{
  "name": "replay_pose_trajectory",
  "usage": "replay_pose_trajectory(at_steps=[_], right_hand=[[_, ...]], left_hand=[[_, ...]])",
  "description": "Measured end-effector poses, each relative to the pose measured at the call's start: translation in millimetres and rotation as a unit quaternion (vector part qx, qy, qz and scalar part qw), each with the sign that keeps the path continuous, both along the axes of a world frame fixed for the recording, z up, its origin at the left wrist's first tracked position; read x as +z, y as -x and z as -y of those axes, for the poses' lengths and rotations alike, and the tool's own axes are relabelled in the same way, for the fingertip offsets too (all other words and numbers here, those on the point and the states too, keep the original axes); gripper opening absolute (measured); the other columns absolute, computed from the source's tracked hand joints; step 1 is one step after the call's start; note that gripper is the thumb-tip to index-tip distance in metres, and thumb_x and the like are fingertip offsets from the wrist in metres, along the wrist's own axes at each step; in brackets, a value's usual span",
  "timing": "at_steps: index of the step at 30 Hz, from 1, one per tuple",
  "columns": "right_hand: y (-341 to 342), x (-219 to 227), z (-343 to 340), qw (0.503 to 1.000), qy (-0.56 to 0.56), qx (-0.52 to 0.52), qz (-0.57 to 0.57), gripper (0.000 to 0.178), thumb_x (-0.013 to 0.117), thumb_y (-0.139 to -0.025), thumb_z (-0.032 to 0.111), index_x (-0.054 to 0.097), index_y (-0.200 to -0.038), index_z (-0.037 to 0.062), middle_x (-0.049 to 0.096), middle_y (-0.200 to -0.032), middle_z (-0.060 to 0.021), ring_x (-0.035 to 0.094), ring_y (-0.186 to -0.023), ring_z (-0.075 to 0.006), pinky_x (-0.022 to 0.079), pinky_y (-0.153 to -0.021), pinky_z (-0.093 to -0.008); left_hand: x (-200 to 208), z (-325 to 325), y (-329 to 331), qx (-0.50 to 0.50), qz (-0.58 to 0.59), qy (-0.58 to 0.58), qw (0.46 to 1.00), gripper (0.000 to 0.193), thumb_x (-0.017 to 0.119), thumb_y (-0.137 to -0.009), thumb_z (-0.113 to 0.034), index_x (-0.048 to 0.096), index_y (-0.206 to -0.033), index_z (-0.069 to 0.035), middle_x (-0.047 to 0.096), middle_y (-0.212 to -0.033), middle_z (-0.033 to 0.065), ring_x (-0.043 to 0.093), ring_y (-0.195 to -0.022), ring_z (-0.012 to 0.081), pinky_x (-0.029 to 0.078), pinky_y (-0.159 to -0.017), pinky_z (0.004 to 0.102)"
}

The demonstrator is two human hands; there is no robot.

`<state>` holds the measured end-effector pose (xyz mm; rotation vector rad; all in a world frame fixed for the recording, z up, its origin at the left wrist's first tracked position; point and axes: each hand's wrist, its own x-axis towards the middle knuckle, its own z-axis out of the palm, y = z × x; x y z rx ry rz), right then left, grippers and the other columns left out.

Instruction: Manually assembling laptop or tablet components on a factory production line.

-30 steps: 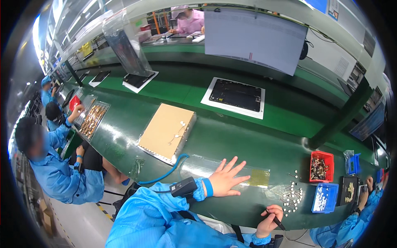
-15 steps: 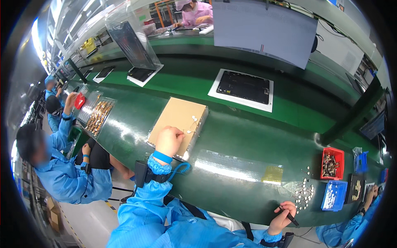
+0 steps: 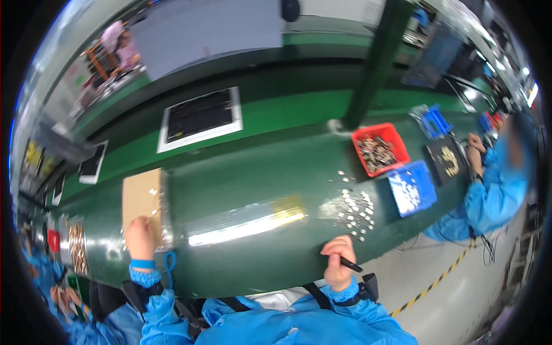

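Head view: tan board point(image 3: 138, 190) lies on the green counter point(image 3: 230, 172). Hands well apart. Left hand point(image 3: 141, 233) is curled over the board's near end, fingers drawn in; cannot tell whether they pinch anything. Right hand point(image 3: 339, 253), well right of the board, grips a black pen-like tool point(image 3: 351, 265). White-tipped parts point(image 3: 356, 210), also well right of it, lie scattered. My judgement: light left fingertips, tool clear of loose parts.

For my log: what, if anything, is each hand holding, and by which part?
Right hand: a black tool, apparently by its middle, one end jutting out. Left hand, over the board: cannot tell.
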<state>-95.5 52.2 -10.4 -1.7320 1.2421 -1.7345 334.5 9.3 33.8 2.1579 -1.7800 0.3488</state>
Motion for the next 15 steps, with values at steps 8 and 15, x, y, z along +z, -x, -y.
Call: replay_pose_trajectory(at_steps=[8,15], right_hand=[[23.4,19.4,-16.7,0.988,-0.11,-0.005,0.109,0.004,0.053,-0.08,0.0,0.057,-0.082,-0.0007,0.057,-0.074,-0.01,0.052,-0.065,-0.0183,0.041,-0.06,-0.0256],[52.3,83.7,35.8,0.92,-0.356,0.128,0.108,0.013,0.061,-0.08,0.004,0.064,-0.092,0.0001,0.06,-0.072,0.0012,0.051,-0.065,-0.004,0.039,-0.057,-0.0183]], left_hand=[[33.3,0.0,69.0,-0.109,-0.359,0.078,0.924,0.012,0.053,-0.073,0.01,0.054,-0.081,0.001,0.055,-0.082,0.009,0.056,-0.069,0.0142,0.048,-0.059,0.0257],[41.6,38.8,267.2,-0.513,-0.432,-0.008,0.742,0.015,0.066,-0.063,0.004,0.061,-0.075,-0.004,0.062,-0.078,0.008,0.061,-0.074,0.0206,0.049,-0.067,0.0304]])
